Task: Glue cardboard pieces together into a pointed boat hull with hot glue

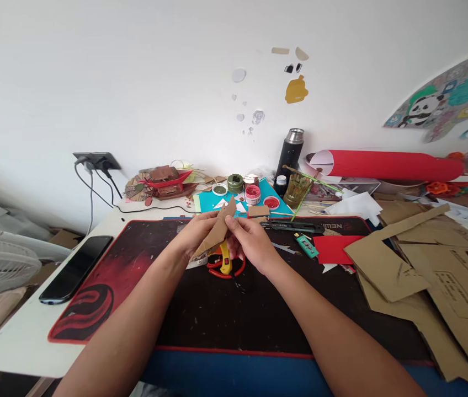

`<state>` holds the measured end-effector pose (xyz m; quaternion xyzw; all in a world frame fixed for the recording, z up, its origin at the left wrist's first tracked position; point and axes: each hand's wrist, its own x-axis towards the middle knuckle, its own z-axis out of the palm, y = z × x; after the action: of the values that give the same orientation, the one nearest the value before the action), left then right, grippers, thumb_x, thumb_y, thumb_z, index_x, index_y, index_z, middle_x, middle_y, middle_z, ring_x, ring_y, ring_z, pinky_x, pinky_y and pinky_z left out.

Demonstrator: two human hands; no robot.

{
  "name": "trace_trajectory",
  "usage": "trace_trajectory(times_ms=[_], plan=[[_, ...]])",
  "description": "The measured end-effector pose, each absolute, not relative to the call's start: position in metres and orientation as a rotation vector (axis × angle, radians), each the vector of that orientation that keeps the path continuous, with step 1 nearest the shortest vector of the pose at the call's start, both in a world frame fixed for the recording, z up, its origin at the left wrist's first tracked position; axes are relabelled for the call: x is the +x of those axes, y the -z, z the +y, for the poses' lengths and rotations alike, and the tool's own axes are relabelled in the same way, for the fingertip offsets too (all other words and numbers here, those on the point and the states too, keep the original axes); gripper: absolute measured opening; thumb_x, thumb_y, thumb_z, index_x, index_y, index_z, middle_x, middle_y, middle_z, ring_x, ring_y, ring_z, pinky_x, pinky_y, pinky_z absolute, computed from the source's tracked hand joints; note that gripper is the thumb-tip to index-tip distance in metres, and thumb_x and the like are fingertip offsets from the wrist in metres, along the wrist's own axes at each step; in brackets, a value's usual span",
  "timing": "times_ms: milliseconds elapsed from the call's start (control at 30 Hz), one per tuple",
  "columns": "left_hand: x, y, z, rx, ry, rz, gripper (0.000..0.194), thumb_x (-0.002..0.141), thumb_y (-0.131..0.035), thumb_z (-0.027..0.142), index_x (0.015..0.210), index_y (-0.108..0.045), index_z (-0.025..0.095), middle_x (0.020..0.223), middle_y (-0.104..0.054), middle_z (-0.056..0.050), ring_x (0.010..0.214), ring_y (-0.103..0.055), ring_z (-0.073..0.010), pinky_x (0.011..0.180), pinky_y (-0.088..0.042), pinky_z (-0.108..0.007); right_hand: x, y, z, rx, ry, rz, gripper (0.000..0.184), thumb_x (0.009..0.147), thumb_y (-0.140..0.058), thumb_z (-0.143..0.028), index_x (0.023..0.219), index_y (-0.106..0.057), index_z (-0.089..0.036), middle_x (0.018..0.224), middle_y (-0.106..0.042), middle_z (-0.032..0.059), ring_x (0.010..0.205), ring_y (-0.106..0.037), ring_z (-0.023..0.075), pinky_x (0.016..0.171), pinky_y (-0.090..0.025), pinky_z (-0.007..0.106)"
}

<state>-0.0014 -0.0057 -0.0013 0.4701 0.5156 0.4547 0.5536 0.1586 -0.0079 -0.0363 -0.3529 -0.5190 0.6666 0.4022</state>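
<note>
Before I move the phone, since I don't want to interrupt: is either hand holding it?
No, the left hand and right hand hold a cardboard piece, while the phone lies apart to their left.

Bare mat at six and nine o'clock, obstacles from twelve round to four.
Around the held cardboard piece, with twelve at the wall, passage opens at six between the forearms and at nine short of the phone; close in, the yellow tool crowds five, paint jars block twelve, a thermos one, cardboard sheets three to four.
</note>
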Motion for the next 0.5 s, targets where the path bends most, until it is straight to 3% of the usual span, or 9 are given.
trace_trajectory(times_ms=[167,267,500], plan=[[-0.010,0.008,0.002,0.941,-1.096,1.217,0.028,0.063,-0.082,0.033,0.083,-0.072,0.017,0.066,-0.071,-0.005,0.056,-0.067,-0.0211,0.054,-0.052,-0.030,0.157,0.034,-0.012,-0.851,-1.682,-1.353,0.062,0.087,-0.072,-0.082,0.081,-0.061,-0.021,0.061,-0.064,-0.0040,0.042,-0.062,0.0108,0.035,-0.034,0.020],[-0.016,0.016,0.008,0.863,-1.203,1.254,0.024,0.065,-0.081,0.029,0.083,-0.069,0.018,0.065,-0.067,-0.001,0.054,-0.061,-0.0173,0.051,-0.046,-0.028,0.156,0.031,-0.016,-0.816,-1.691,-1.402,0.059,0.088,-0.073,-0.079,0.084,-0.062,-0.021,0.063,-0.065,-0.0037,0.043,-0.061,0.0099,0.038,-0.035,0.020],[-0.018,0.031,0.015,0.751,-1.314,1.285,0.014,0.069,-0.078,0.026,0.078,-0.071,0.018,0.063,-0.064,-0.003,0.051,-0.056,-0.0161,0.047,-0.039,-0.028,0.155,0.028,-0.021,-0.764,-1.729,-1.455,0.057,0.086,-0.080,-0.075,0.085,-0.063,-0.020,0.065,-0.066,-0.0033,0.045,-0.062,0.0101,0.040,-0.036,0.020]])
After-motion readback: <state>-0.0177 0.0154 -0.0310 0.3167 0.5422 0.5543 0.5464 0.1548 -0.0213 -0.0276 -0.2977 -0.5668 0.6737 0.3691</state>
